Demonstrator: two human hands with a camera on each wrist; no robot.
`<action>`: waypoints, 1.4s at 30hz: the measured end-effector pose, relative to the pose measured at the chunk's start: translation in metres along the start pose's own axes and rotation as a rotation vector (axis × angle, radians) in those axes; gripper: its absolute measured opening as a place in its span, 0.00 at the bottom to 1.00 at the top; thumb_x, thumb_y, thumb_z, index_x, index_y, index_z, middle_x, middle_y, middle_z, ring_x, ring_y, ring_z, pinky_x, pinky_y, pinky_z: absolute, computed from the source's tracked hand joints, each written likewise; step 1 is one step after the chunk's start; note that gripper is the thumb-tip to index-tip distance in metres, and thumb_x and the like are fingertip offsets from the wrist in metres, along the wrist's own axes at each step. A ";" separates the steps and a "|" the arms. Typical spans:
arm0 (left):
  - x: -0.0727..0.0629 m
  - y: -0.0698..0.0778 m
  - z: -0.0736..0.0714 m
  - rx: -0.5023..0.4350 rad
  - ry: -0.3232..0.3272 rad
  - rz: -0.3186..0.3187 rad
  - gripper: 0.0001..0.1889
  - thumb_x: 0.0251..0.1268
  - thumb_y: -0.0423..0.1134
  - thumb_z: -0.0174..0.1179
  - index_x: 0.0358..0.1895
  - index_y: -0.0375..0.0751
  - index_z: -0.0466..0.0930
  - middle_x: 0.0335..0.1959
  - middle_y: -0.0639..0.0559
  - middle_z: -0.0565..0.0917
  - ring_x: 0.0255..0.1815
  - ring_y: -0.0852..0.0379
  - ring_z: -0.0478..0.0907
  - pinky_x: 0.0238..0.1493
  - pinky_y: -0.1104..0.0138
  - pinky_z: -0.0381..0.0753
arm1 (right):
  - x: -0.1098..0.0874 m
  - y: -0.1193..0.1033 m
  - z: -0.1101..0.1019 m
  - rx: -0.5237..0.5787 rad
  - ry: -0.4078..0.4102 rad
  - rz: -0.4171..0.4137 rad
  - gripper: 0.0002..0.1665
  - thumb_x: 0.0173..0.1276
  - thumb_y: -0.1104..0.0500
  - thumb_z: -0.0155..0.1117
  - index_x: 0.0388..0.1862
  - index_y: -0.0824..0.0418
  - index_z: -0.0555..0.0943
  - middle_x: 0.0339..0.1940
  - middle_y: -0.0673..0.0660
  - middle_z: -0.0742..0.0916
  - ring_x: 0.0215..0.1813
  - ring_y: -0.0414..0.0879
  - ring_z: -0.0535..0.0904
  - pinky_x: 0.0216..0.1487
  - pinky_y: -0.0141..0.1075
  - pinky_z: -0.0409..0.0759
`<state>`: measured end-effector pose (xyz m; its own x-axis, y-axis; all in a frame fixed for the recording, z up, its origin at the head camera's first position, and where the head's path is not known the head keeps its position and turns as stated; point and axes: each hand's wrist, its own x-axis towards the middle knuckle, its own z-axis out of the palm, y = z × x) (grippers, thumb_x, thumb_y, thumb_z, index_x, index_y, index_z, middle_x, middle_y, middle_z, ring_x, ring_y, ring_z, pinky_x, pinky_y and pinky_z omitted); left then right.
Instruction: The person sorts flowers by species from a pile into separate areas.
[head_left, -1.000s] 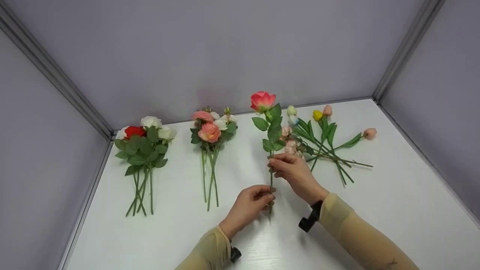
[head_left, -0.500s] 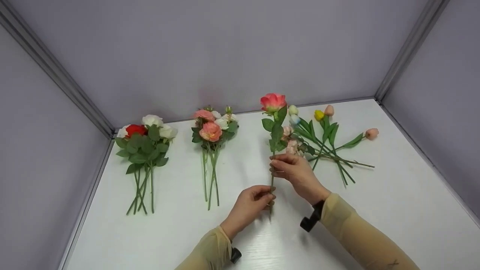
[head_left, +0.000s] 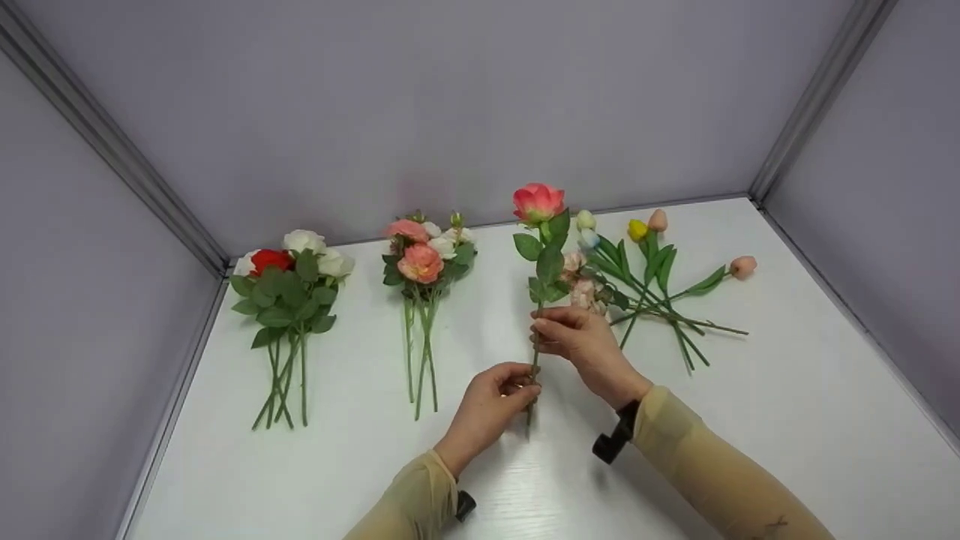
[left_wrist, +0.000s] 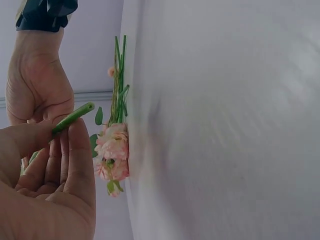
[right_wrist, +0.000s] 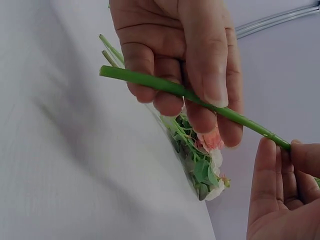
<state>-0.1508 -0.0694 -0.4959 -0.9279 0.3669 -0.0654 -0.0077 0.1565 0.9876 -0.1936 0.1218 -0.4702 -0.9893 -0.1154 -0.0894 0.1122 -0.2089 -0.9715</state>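
A pink rose (head_left: 538, 202) with a long green stem and green leaves stands nearly upright between both hands, above the white table. My left hand (head_left: 486, 405) pinches the stem low down, between thumb and fingers. Higher up, just under the leaves, my right hand (head_left: 592, 349) pinches the same stem. In the right wrist view the stem (right_wrist: 150, 81) runs across the left hand's fingers, its cut end sticking out beyond them. The left wrist view looks along the cut end of the stem (left_wrist: 74, 118), which pokes out past the left thumb.
Red and white roses (head_left: 289, 289) lie bunched at the left of the table (head_left: 337, 480). A coral and white bunch (head_left: 424, 262) lies in the middle. On the right, tulips (head_left: 660, 262) and pale pink flowers (head_left: 581, 289) have crossed stems. Grey panels (head_left: 480, 112) enclose the table.
The rose's head swung right, then came back part way left, while the stem's lower end moved slightly left with both hands. Both hands keep their pinch on the stem. The lying flowers stay put.
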 end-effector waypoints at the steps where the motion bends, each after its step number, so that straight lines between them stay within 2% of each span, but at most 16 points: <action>1: 0.000 0.001 -0.004 0.027 0.009 0.008 0.15 0.70 0.36 0.67 0.56 0.34 0.84 0.41 0.52 0.86 0.41 0.56 0.83 0.41 0.65 0.87 | 0.001 0.000 0.003 -0.006 -0.007 -0.005 0.17 0.73 0.61 0.68 0.56 0.69 0.84 0.50 0.66 0.86 0.46 0.52 0.86 0.53 0.45 0.86; 5: -0.006 0.005 -0.027 0.107 0.041 0.021 0.13 0.71 0.36 0.66 0.55 0.37 0.84 0.40 0.52 0.86 0.41 0.55 0.83 0.40 0.65 0.87 | 0.007 0.001 0.017 -0.101 -0.053 -0.042 0.18 0.74 0.60 0.67 0.58 0.68 0.84 0.52 0.67 0.86 0.49 0.54 0.86 0.53 0.46 0.86; 8: -0.014 0.008 -0.056 0.160 0.090 0.013 0.13 0.72 0.37 0.65 0.56 0.38 0.84 0.41 0.51 0.86 0.41 0.54 0.83 0.40 0.63 0.87 | 0.008 0.002 0.028 -0.302 -0.113 -0.098 0.20 0.76 0.56 0.65 0.61 0.63 0.83 0.54 0.62 0.87 0.53 0.52 0.85 0.55 0.45 0.84; 10: -0.021 0.009 -0.080 0.215 0.151 -0.004 0.14 0.72 0.37 0.65 0.57 0.39 0.84 0.41 0.51 0.85 0.41 0.54 0.83 0.40 0.63 0.87 | 0.007 0.002 0.035 -0.494 -0.164 -0.157 0.22 0.78 0.51 0.63 0.65 0.58 0.81 0.58 0.58 0.86 0.56 0.50 0.83 0.58 0.45 0.83; 13: -0.032 0.010 -0.124 0.305 0.263 -0.056 0.15 0.72 0.36 0.65 0.59 0.38 0.83 0.42 0.50 0.85 0.41 0.54 0.83 0.40 0.63 0.86 | 0.007 0.004 0.048 -0.827 -0.230 -0.287 0.28 0.79 0.44 0.60 0.72 0.53 0.76 0.66 0.53 0.82 0.66 0.48 0.78 0.66 0.45 0.76; 16: -0.043 0.009 -0.170 0.398 0.362 -0.120 0.17 0.73 0.36 0.64 0.61 0.36 0.81 0.46 0.46 0.85 0.42 0.52 0.84 0.41 0.63 0.85 | 0.009 0.007 0.063 -1.088 -0.296 -0.442 0.36 0.79 0.40 0.58 0.78 0.53 0.69 0.75 0.55 0.74 0.76 0.51 0.67 0.75 0.48 0.66; 19: -0.054 0.006 -0.210 0.465 0.430 -0.195 0.19 0.76 0.37 0.60 0.64 0.34 0.78 0.50 0.41 0.84 0.45 0.49 0.84 0.42 0.63 0.84 | 0.011 0.010 0.082 -1.273 -0.362 -0.574 0.41 0.78 0.37 0.55 0.82 0.53 0.61 0.81 0.57 0.65 0.82 0.55 0.56 0.80 0.50 0.54; 22: -0.063 -0.001 -0.235 0.491 0.472 -0.265 0.20 0.77 0.37 0.59 0.66 0.31 0.76 0.52 0.38 0.83 0.47 0.48 0.84 0.42 0.65 0.84 | 0.012 0.013 0.102 -1.381 -0.410 -0.663 0.44 0.78 0.34 0.53 0.84 0.52 0.57 0.84 0.58 0.59 0.84 0.57 0.48 0.81 0.52 0.46; 25: -0.067 -0.009 -0.247 0.465 0.478 -0.322 0.21 0.76 0.36 0.59 0.66 0.27 0.75 0.51 0.36 0.82 0.45 0.49 0.85 0.40 0.66 0.84 | 0.010 0.017 0.118 -1.427 -0.457 -0.696 0.45 0.78 0.32 0.50 0.85 0.49 0.54 0.84 0.58 0.59 0.84 0.56 0.46 0.82 0.52 0.44; 29: -0.067 -0.021 -0.252 0.463 0.459 -0.369 0.23 0.76 0.36 0.59 0.67 0.26 0.73 0.50 0.36 0.82 0.42 0.51 0.84 0.37 0.66 0.83 | 0.008 0.023 0.124 -1.462 -0.501 -0.677 0.45 0.79 0.32 0.49 0.85 0.49 0.53 0.83 0.58 0.60 0.84 0.57 0.46 0.82 0.52 0.43; 36: -0.063 -0.029 -0.252 0.582 0.475 -0.361 0.24 0.75 0.34 0.59 0.68 0.27 0.71 0.51 0.35 0.81 0.42 0.48 0.82 0.35 0.62 0.82 | 0.007 0.033 0.115 -1.485 -0.517 -0.617 0.44 0.78 0.34 0.54 0.85 0.49 0.56 0.83 0.57 0.62 0.84 0.58 0.47 0.81 0.53 0.45; 42: -0.061 -0.030 -0.250 0.637 0.455 -0.356 0.26 0.73 0.33 0.59 0.70 0.25 0.67 0.52 0.34 0.81 0.44 0.45 0.81 0.38 0.59 0.83 | 0.007 0.037 0.113 -1.478 -0.536 -0.594 0.44 0.78 0.34 0.52 0.85 0.50 0.56 0.83 0.57 0.60 0.84 0.58 0.47 0.81 0.53 0.45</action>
<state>-0.1868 -0.3261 -0.4858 -0.9701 -0.1841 -0.1579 -0.2425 0.7276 0.6417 -0.1862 0.0035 -0.4816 -0.6832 -0.7208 0.1172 -0.7250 0.6503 -0.2270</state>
